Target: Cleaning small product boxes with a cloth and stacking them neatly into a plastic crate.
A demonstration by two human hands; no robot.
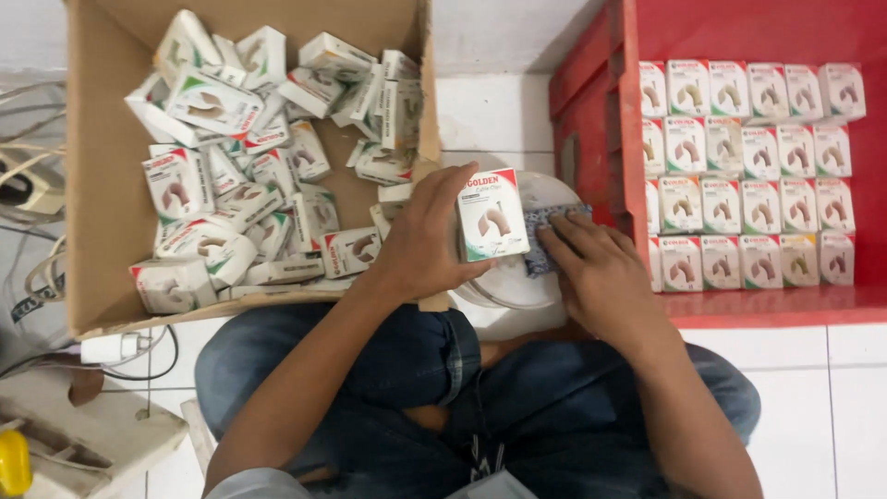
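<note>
The left hand (427, 242) holds a small white box (492, 213) with red and green corners. The box stands with its long axis going from near to far, tilted only a little, and its printed front face looks up to the camera; the red corner is at the far end and the green one at the near end. The fingers are closed around the left edge of the box, so the box lies to the right of the palm, at the fingertips.

The right hand (601, 273) is just right of the box. It lies nearly flat, the fingers stretched, and presses on a blue patterned cloth (545, 242) that rests on a round white lid (517, 277). The cloth touches the right edge of the box or is just beside it; I cannot tell which.

On the left, a cardboard carton (97, 185) holds many of the same boxes in a loose heap. On the right, a red crate (610, 111) holds such boxes in neat rows. The person sits on a white tiled floor (832, 388).
</note>
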